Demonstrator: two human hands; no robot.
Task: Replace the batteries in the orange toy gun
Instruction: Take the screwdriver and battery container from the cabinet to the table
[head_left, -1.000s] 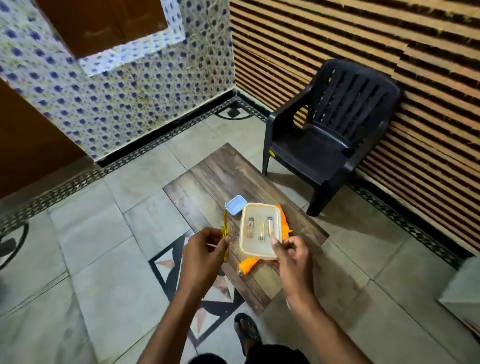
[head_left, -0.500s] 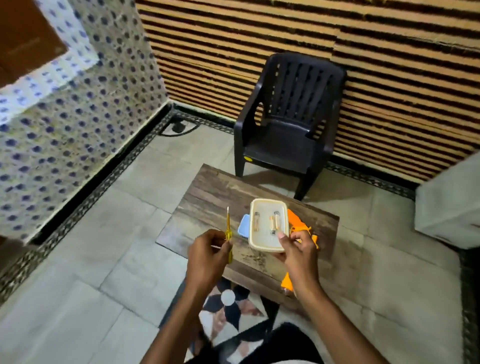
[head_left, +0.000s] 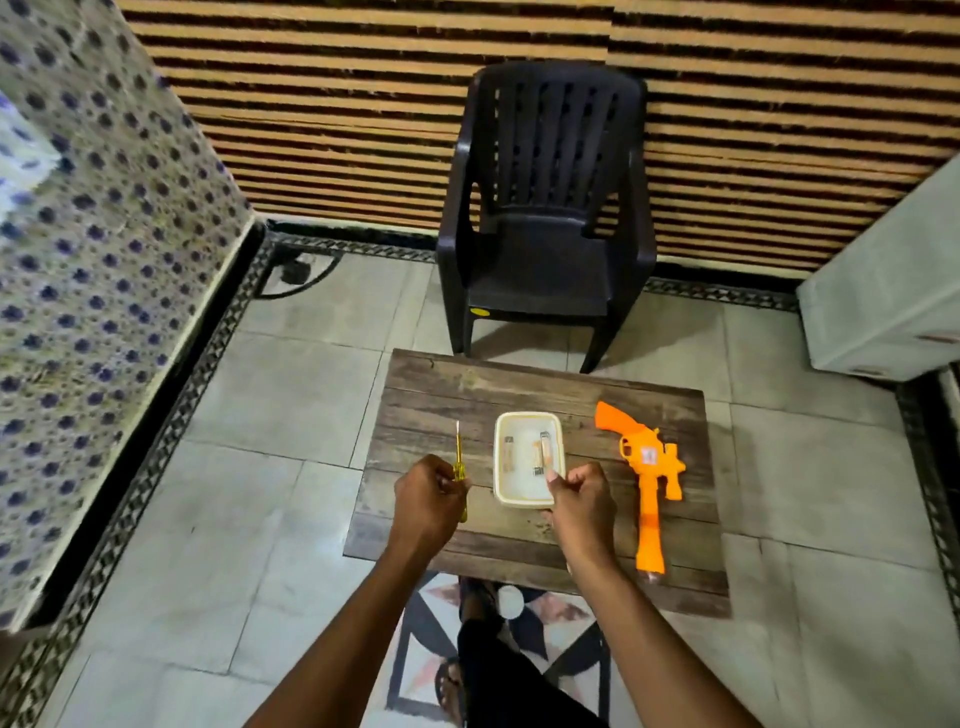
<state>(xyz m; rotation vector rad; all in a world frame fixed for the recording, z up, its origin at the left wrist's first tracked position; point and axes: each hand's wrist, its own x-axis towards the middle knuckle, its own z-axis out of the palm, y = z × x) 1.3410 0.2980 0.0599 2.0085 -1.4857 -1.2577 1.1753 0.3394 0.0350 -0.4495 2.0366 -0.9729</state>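
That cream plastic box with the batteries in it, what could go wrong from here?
The cream plastic box has no lid on and the right hand pinches only its near rim, so a tilt might spill the loose batteries onto the small wooden table. The yellow screwdriver in the left hand points up beside the box and might knock it.

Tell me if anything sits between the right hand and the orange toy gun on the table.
Nothing visible does. The right hand grips the near right corner of the plastic container, and the orange toy gun lies to its right on the wooden table, with only bare tabletop between them. The left hand holds the yellow screwdriver on the container's other side.
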